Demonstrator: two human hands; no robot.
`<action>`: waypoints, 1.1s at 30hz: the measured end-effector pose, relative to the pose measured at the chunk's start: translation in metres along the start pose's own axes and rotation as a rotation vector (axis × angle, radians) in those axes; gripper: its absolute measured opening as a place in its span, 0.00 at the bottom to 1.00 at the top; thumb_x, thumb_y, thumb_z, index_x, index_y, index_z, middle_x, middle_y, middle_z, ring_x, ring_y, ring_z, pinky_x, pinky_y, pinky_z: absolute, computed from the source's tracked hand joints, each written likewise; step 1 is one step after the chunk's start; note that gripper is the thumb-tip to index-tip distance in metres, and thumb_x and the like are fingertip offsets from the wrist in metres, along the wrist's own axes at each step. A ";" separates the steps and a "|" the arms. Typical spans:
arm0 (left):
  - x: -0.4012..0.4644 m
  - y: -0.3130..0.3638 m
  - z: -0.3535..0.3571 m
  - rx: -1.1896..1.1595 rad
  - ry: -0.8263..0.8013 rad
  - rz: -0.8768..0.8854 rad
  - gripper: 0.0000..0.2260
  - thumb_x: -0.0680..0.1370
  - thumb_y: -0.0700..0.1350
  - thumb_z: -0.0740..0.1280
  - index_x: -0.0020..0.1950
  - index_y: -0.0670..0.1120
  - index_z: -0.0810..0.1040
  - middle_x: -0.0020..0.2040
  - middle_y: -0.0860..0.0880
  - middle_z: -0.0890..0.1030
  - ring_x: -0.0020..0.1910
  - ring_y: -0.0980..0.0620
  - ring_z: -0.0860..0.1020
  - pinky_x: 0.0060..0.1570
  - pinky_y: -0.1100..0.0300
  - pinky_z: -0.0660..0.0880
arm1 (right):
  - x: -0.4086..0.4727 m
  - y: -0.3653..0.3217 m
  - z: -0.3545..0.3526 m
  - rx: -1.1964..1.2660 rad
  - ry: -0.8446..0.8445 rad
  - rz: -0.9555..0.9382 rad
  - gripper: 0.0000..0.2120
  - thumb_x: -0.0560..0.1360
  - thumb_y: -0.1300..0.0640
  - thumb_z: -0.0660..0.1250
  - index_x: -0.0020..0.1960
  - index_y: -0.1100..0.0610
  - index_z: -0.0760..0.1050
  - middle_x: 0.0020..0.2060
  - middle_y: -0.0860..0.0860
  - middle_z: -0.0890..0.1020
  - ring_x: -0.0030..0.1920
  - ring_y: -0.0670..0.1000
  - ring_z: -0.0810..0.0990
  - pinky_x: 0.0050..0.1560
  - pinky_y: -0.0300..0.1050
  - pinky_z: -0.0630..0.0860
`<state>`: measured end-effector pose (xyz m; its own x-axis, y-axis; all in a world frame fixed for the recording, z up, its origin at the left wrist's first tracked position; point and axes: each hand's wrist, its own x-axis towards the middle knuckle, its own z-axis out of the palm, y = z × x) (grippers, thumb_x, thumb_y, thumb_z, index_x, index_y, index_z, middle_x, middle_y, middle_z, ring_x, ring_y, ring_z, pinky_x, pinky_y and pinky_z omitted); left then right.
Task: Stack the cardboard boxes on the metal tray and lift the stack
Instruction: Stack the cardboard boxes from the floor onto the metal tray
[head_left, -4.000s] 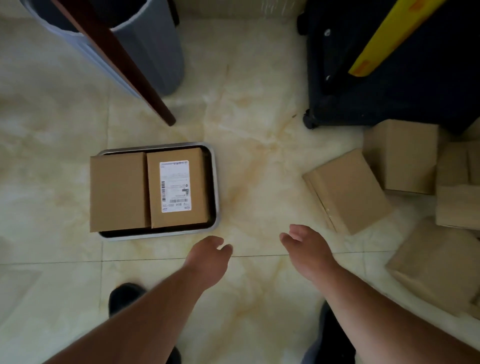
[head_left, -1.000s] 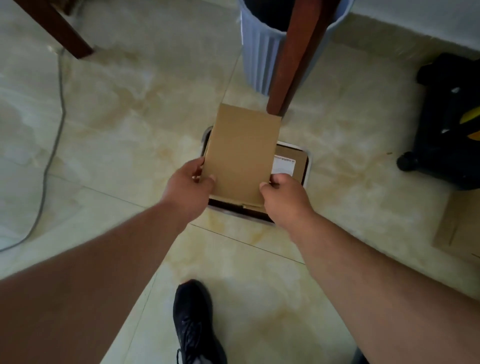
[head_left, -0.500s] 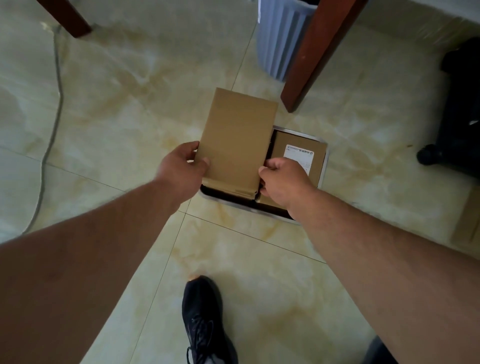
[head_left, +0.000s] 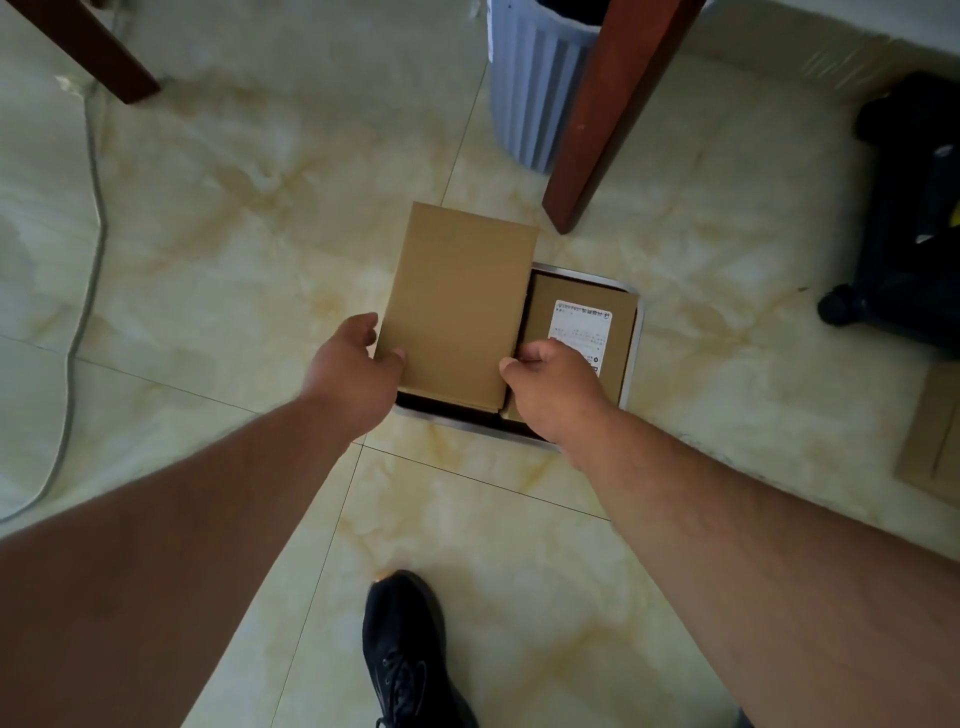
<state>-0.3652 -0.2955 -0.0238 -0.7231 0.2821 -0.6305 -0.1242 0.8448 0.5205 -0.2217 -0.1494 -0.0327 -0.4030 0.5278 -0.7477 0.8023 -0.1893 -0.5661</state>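
A plain brown cardboard box (head_left: 462, 306) lies over the left half of the metal tray (head_left: 635, 353) on the floor, and its far end reaches past the tray's rim. My left hand (head_left: 353, 374) grips the box's near left corner. My right hand (head_left: 556, 389) grips its near right edge. Beside it, on the right half of the tray, lies a second box with a white shipping label (head_left: 582, 332); my right hand covers its near part. What is under the plain box is hidden.
A red-brown wooden table leg (head_left: 597, 119) stands just behind the tray, with a ribbed grey bin (head_left: 530, 88) behind it. A black wheeled case (head_left: 904, 223) sits right, another cardboard box (head_left: 935, 431) at the right edge. A grey cable (head_left: 88, 249) runs left. My black shoe (head_left: 405, 654) is below.
Four seconds ago both hands were empty and two boxes lay on the tray. Over the last second, the plain box has sunk lower and flatter onto the tray's left side, uncovering the labelled box.
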 end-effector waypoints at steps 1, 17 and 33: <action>-0.001 0.003 -0.001 0.019 0.008 0.001 0.27 0.82 0.48 0.66 0.81 0.53 0.64 0.76 0.52 0.73 0.71 0.47 0.73 0.62 0.56 0.69 | -0.002 0.000 -0.005 0.000 0.003 -0.004 0.11 0.82 0.50 0.66 0.62 0.52 0.77 0.45 0.43 0.81 0.47 0.47 0.81 0.41 0.40 0.75; -0.107 0.114 0.110 0.080 -0.046 0.296 0.23 0.82 0.50 0.65 0.77 0.57 0.67 0.71 0.58 0.75 0.63 0.52 0.78 0.58 0.55 0.77 | -0.055 0.069 -0.143 0.061 0.144 0.081 0.13 0.82 0.52 0.64 0.61 0.58 0.78 0.50 0.52 0.83 0.49 0.53 0.83 0.48 0.49 0.80; -0.232 0.140 0.306 0.323 -0.440 0.222 0.28 0.81 0.55 0.68 0.80 0.56 0.66 0.77 0.49 0.71 0.69 0.49 0.74 0.69 0.53 0.71 | -0.119 0.263 -0.289 0.226 0.316 0.320 0.12 0.82 0.49 0.63 0.41 0.49 0.67 0.36 0.44 0.69 0.34 0.48 0.69 0.33 0.41 0.65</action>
<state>-0.0066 -0.1035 0.0186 -0.3498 0.5716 -0.7422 0.2611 0.8204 0.5087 0.1645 -0.0224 0.0073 0.0290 0.6326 -0.7739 0.7345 -0.5387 -0.4128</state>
